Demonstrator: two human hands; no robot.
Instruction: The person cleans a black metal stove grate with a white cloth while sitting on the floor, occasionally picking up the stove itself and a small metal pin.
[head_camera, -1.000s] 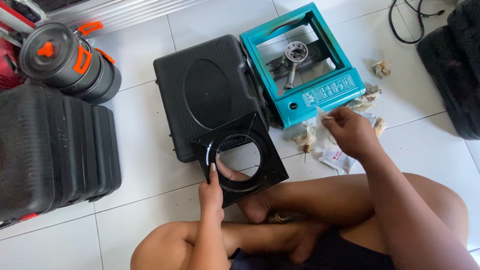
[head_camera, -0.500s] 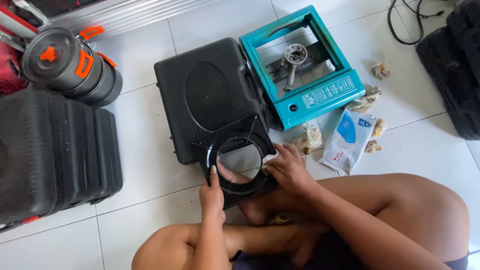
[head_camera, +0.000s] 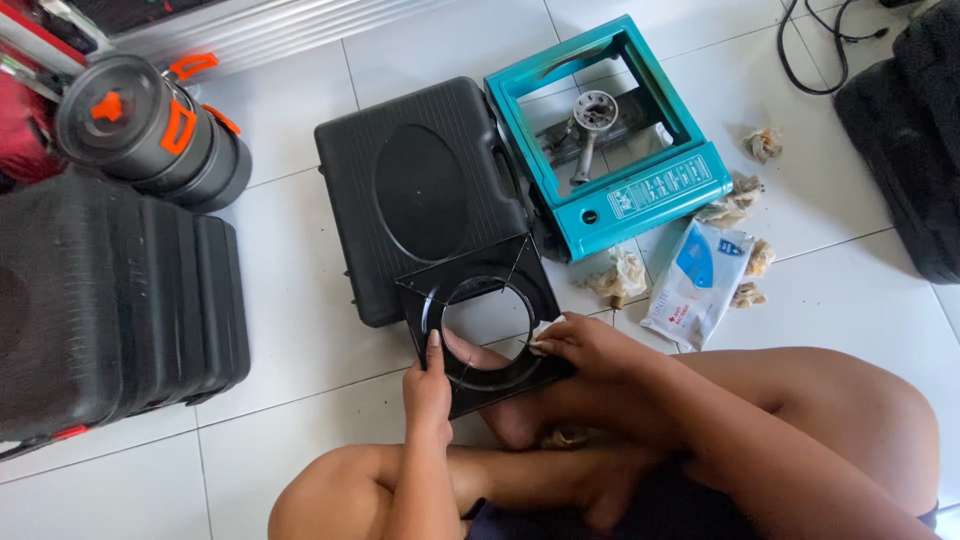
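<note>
Left hand (head_camera: 428, 385) pinching edge of black square metal stove plate with round hole (head_camera: 487, 322), steadying it over lap; right hand (head_camera: 590, 345) closed on small white wipe (head_camera: 541, 337), pressing it onto plate's rim

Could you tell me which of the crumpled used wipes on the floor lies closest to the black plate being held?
The crumpled wipe just left of the wipes packet, by the teal stove's front corner; the others lie right of the packet.

White-and-blue wipes pack (head_camera: 693, 282) lies beside teal stove's white label (head_camera: 655, 186).
</note>
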